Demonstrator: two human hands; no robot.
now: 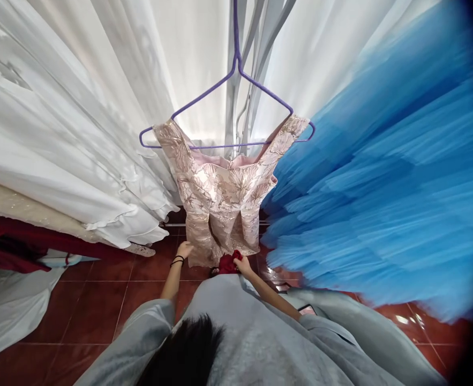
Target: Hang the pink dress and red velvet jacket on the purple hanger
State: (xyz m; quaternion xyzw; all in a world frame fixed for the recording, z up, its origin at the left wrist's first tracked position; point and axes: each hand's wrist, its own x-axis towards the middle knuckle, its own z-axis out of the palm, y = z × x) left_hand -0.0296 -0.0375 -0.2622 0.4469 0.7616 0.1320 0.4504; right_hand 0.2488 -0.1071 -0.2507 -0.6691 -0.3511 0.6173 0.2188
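Observation:
A short pink-and-gold brocade dress (224,198) hangs by its wide shoulder straps from a purple hanger (265,92) in front of me. My left hand (185,250), with dark bands at the wrist, is closed on the dress's left side edge near the hem; its fingertips are partly hidden. Gripped in my right hand (243,265) is a bunched dark red cloth (229,263), just in front of the lower hem. Whether the cloth touches the dress I cannot tell.
Long white gowns (71,145) hang at the left, above dark red fabric (11,241). A full blue tulle gown (381,177) fills the right side. Grey metal rack bars (233,102) stand behind the hanger. Below lies a red tiled floor (95,305).

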